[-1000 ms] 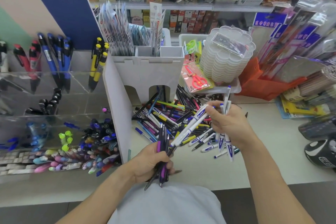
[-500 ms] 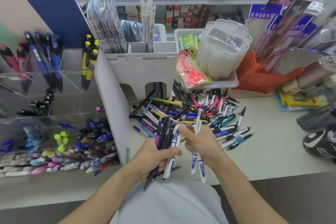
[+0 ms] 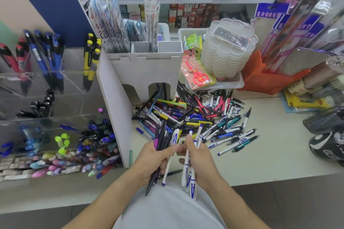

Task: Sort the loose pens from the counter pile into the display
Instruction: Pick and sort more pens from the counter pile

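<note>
A pile of loose pens [image 3: 193,117], white, blue, black, pink and yellow, lies on the pale counter [image 3: 270,154] in front of me. My left hand [image 3: 151,161] grips a bunch of dark and purple pens [image 3: 161,139] together with one white pen. My right hand [image 3: 201,160] holds several white pens with blue print [image 3: 189,178], tips pointing down. Both hands are close together at the counter's near edge. The clear acrylic display [image 3: 55,98] on the left holds sorted pens in tiers.
A white divider stand [image 3: 115,109] separates the display from the pile. Behind the pile stand a stack of clear plastic boxes [image 3: 229,48], a tray with red scissors [image 3: 199,77] and an orange holder [image 3: 268,80]. Dark objects [image 3: 327,135] sit at the right edge.
My right hand came back from the pile toward my body with the white pens and now meets my left hand, which has taken a white pen into its bunch.
</note>
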`<state>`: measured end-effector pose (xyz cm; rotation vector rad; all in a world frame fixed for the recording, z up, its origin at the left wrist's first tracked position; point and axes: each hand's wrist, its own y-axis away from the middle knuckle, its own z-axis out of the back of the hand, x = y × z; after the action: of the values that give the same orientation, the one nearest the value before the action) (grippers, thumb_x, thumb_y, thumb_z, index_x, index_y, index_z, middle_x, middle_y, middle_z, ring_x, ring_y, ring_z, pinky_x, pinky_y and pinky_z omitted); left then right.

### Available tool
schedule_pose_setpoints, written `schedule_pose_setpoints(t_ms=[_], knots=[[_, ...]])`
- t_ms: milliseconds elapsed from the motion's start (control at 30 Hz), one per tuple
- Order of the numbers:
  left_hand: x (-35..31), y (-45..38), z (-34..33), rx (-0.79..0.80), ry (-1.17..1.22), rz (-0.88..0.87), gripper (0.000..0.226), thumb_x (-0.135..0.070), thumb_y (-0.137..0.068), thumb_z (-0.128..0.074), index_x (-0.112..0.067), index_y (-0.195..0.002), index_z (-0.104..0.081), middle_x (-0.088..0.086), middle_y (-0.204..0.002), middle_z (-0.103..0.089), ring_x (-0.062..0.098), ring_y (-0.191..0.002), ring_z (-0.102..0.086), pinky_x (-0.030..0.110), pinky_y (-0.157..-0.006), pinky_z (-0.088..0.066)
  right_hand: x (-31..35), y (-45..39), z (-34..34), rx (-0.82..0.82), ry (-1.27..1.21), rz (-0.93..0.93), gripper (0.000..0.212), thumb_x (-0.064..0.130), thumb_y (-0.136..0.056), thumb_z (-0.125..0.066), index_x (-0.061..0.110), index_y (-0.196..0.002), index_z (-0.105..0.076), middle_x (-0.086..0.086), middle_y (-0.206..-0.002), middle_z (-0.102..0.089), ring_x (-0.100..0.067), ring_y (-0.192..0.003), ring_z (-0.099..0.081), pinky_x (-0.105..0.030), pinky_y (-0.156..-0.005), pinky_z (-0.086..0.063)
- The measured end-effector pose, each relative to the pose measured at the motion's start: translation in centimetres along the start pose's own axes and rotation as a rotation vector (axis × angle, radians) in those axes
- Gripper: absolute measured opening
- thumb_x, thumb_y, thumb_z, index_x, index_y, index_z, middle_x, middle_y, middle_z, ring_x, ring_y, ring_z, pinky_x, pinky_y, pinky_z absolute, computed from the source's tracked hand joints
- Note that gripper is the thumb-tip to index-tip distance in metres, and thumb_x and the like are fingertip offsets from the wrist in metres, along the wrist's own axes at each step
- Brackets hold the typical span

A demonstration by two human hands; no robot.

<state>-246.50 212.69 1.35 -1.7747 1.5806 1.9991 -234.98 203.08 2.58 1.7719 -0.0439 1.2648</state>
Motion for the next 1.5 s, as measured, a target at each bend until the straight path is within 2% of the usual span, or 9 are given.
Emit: schedule_pose_setpoints(t_ms=[133,333,533,700,867,1000,1267,1400,1500], knots=[[0.1,-0.2,0.7,-0.078,-0.021,-0.052,0.023,-0.026,-0.088,-0.075,-0.007,-0.083,-0.064,0.009,-0.049,-0.049,0.019,-0.040,-0.035,0.028,-0.044,-0.037,0.2,0.7,0.7,0.063,-0.210,-0.096,0.037,0.032,-0.105,-0.051,0.000,-0.088,-0.057,-0.017,-0.063,-0.060,-0.032,-0.058,-0.065,-0.052,-0.074,-0.061],[-0.6,0.2,0.7,-0.131,-0.080,-0.214,0.035,-0.042,-0.077,-0.083,-0.012,-0.092,-0.077,0.008,-0.046,-0.047,0.021,-0.039,-0.034,0.029,-0.047,-0.035,0.6,1.3,1.2,0.120,-0.096,-0.306,0.034,0.040,-0.095,-0.066,0.011,-0.080,-0.059,0.001,-0.053,-0.026,-0.014,-0.041,-0.027,-0.025,-0.042,-0.034],[-1.5,1.1,-0.4,-0.304,-0.111,-0.346,0.015,-0.022,-0.078,-0.082,-0.012,-0.079,-0.071,-0.006,-0.041,-0.053,0.011,-0.033,-0.038,0.020,-0.035,-0.032,1.2,0.4,0.9,0.188,0.004,-0.425,0.056,0.062,-0.081,-0.073,0.007,-0.090,-0.080,-0.001,-0.066,-0.056,-0.008,-0.040,-0.033,-0.021,-0.040,-0.036],[-1.1,1.3,-0.9,-0.126,-0.228,-0.328,0.021,-0.008,-0.084,-0.078,-0.020,-0.101,-0.077,-0.005,-0.055,-0.059,0.009,-0.042,-0.041,0.020,-0.039,-0.037,1.6,-1.2,0.9,0.133,-0.565,-0.405,0.023,0.024,-0.092,-0.066,0.003,-0.083,-0.065,-0.001,-0.061,-0.048,-0.003,-0.033,-0.033,-0.016,-0.032,-0.037],[-0.8,0.8,0.2,-0.177,-0.073,-0.210,0.009,-0.010,-0.094,-0.066,-0.010,-0.100,-0.072,-0.006,-0.056,-0.063,0.016,-0.038,-0.036,0.023,-0.041,-0.033,3.6,-2.4,2.0,0.012,-0.476,-0.242,0.023,0.021,-0.103,-0.052,0.010,-0.083,-0.053,-0.010,-0.070,-0.064,-0.020,-0.054,-0.057,-0.029,-0.047,-0.050],[-1.4,0.5,0.3,-0.139,0.114,-0.132,0.017,-0.019,-0.094,-0.066,-0.005,-0.103,-0.062,0.012,-0.093,-0.077,0.014,-0.039,-0.033,0.024,-0.040,-0.035,4.7,-1.0,1.6,0.195,-0.428,-0.169,0.014,0.012,-0.106,-0.045,0.002,-0.101,-0.053,-0.013,-0.070,-0.061,-0.031,-0.067,-0.066,-0.046,-0.068,-0.060],[-1.9,0.6,1.1,0.038,0.044,-0.103,0.058,-0.050,-0.074,-0.072,-0.010,-0.116,-0.070,0.008,-0.046,-0.047,0.017,-0.039,-0.034,0.024,-0.040,-0.035,-0.7,2.5,-0.1,0.595,-0.188,-0.261,0.020,0.023,-0.100,-0.058,0.004,-0.091,-0.061,-0.010,-0.073,-0.058,-0.029,-0.068,-0.066,-0.038,-0.070,-0.057],[-2.9,1.1,1.5,0.221,-0.081,-0.127,0.049,-0.050,-0.069,-0.086,-0.015,-0.102,-0.077,0.043,-0.089,-0.063,0.010,-0.035,-0.041,0.020,-0.035,-0.036,0.9,2.2,-0.4,0.698,-0.059,-0.269,0.021,0.020,-0.103,-0.052,0.007,-0.089,-0.060,-0.005,-0.069,-0.058,-0.022,-0.061,-0.061,-0.033,-0.065,-0.054],[-4.4,1.5,1.6,0.207,-0.137,-0.140,0.037,-0.030,-0.078,-0.084,-0.007,-0.103,-0.071,0.020,-0.089,-0.076,0.010,-0.037,-0.036,0.020,-0.035,-0.034,2.5,2.3,-0.9,0.729,0.019,-0.286,0.012,0.014,-0.105,-0.051,0.008,-0.098,-0.058,0.005,-0.064,-0.049,-0.009,-0.052,-0.040,-0.022,-0.051,-0.038]])
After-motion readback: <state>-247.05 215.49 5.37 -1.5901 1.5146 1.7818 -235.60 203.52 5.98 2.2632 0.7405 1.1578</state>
